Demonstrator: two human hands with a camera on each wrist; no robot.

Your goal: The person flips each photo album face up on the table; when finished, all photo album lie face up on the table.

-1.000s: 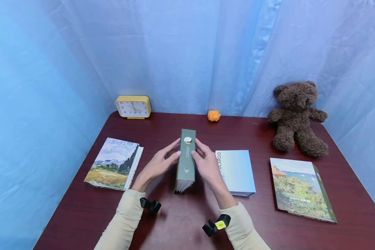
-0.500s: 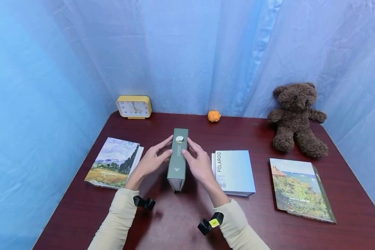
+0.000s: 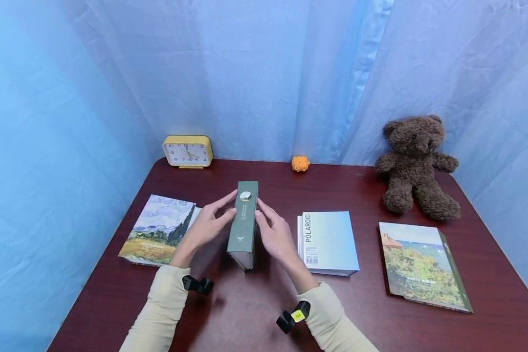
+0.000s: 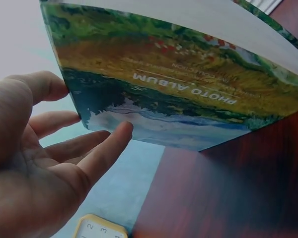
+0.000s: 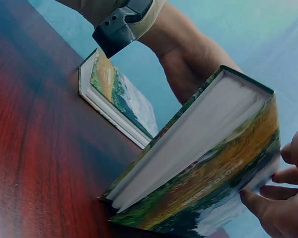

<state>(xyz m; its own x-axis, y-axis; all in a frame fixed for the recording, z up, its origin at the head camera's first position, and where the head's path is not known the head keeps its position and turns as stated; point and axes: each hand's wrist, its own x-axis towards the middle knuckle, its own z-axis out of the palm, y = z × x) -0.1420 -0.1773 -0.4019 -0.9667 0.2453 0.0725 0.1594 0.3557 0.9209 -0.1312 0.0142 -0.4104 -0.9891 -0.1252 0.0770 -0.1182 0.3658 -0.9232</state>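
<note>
A thick photo album with a dark green spine (image 3: 244, 220) stands upright, spine up, on the table between the two hands. My left hand (image 3: 206, 226) touches its left side, fingers fairly straight and thumb near the spine edge. On the opposite side my right hand (image 3: 276, 235) rests its fingertips against the cover. The left wrist view shows fingers against the painted cover (image 4: 179, 94). In the right wrist view the album's white pages (image 5: 188, 134) show between its covers, with the right hand (image 5: 283, 193) at the far edge.
A painted album (image 3: 158, 230) lies left; a Polaroid album (image 3: 332, 239) and another painted album (image 3: 422, 264) lie right. Behind are a yellow clock (image 3: 187, 151), a small orange object (image 3: 300, 164) and a brown teddy bear (image 3: 415, 166). Blue curtains (image 3: 255, 78) hang behind the table.
Both hands and the green-spined album between them have moved left, away from the Polaroid album and nearer the left painted album. The album stays upright.
</note>
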